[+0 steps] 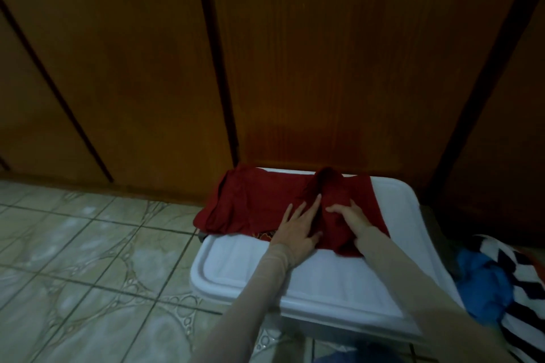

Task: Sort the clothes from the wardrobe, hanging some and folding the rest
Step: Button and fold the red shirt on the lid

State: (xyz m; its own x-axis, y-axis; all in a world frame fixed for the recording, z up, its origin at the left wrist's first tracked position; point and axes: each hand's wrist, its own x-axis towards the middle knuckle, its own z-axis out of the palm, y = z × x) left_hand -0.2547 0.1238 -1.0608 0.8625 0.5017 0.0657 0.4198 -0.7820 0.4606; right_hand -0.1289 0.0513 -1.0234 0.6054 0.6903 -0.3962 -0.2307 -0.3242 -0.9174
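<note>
2 hands: left hand [298,230], right hand [351,216], 1 red garment [250,203]

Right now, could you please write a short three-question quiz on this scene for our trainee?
1. True or false: the red garment lies on the floor tiles.
2. Which hand lies flat with straight fingers on the garment: A) left hand B) right hand C) neither?
3. Fill in: right of the white lid lies a blue cloth and a ____ one.

Key: 1 false, it lies on the lid; 2 A; 3 striped.
</note>
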